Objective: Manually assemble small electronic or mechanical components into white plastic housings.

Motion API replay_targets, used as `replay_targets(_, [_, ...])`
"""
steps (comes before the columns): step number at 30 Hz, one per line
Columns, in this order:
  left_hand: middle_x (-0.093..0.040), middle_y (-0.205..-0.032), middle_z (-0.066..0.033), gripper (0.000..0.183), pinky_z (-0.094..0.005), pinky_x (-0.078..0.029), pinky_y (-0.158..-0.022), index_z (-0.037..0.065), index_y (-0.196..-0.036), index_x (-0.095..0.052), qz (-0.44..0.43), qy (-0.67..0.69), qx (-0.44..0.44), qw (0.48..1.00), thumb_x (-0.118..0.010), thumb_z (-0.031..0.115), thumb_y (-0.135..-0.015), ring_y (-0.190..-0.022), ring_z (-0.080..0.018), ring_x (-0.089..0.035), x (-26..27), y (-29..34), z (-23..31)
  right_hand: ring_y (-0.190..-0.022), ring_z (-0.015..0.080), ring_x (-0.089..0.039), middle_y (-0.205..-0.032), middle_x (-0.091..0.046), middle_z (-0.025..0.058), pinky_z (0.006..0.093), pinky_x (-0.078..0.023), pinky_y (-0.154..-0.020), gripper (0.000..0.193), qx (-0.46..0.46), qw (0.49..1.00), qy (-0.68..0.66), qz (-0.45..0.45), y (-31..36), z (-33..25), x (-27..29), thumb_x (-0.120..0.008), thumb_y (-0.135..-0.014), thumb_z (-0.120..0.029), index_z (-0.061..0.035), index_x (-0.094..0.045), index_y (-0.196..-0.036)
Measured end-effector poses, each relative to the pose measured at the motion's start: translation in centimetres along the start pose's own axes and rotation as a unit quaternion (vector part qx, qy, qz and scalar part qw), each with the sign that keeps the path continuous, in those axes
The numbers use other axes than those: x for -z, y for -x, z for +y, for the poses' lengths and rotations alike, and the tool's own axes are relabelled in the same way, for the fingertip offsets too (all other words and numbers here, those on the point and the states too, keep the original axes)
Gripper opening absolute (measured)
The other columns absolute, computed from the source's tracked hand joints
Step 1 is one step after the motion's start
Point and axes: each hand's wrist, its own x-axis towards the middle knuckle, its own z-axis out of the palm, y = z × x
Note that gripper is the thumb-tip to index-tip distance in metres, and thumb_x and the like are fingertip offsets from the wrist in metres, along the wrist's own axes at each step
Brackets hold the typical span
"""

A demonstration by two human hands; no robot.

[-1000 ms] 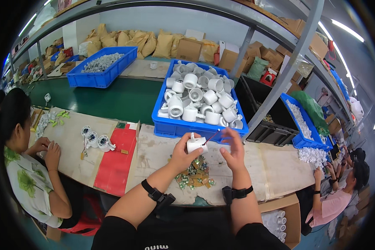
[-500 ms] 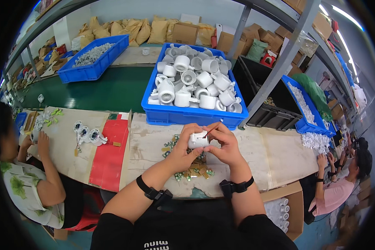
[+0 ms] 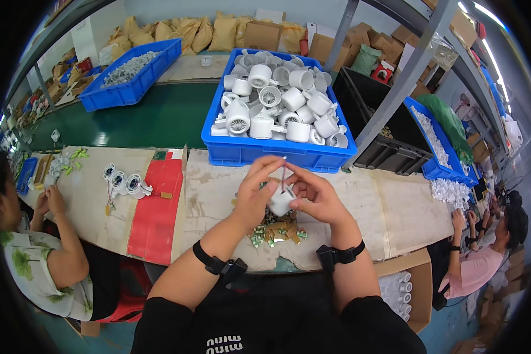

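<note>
Over the middle of the bench, a white plastic fan housing [image 3: 281, 202] is tilted between my two hands. Thin reddish wires [image 3: 284, 174] rise from it to a small pale end. My left hand [image 3: 255, 194] is closed at the housing's left side, its thumb by the rim and its index fingertip at the top of the wires. My right hand [image 3: 320, 199] grips the housing's right side with thumb and bent fingers, while its index finger reaches to the wire tops. Beneath lies a pile of small green circuit boards [image 3: 271, 233] with tan pieces, partly hidden.
A blue crate [image 3: 277, 154] heaped with white housings stands just beyond my hands. Right of it are a black crate [image 3: 389, 154] and a metal post [image 3: 395, 76]. Assembled fan heads [image 3: 127, 183] lie left, near a red sheet [image 3: 156, 218]. Co-workers sit at both sides.
The housing has tipped in my hands and sits slightly lower. My left index finger has moved up to the wires, which now stand more upright between both index fingertips.
</note>
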Motion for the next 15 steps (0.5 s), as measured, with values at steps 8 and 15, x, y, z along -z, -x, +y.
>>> replay_targets(8, [-0.068,-0.091,-0.0103,0.023,-0.0314,-0.058,-0.07,-0.004,-0.129,-0.055,0.093,0.306,0.153,0.935,-0.054,0.01,-0.11,-0.07,-0.0173,-0.068,-0.3,0.0,-1.4,-0.089,0.0137,-0.066,-0.101,-0.07,0.0045,0.0286,-0.054,-0.079,0.04,-0.171,0.983,0.066,-0.028,0.2,2.0,1.7,-0.083,-0.085,-0.001,-0.003,-0.071,-0.124])
replay_targets(15, [-0.071,-0.096,-0.0143,0.026,-0.0293,-0.058,-0.066,-0.003,-0.131,-0.054,0.114,0.253,0.168,0.946,-0.056,0.013,-0.111,-0.07,-0.0162,-0.069,-0.5,-0.4,-1.3,-0.085,0.0283,-0.067,-0.092,-0.07,0.0112,0.0385,-0.055,-0.076,0.02,-0.113,0.918,0.362,-0.117,0.1,0.6,1.2,-0.085,-0.078,-0.012,-0.0063,-0.082,-0.096])
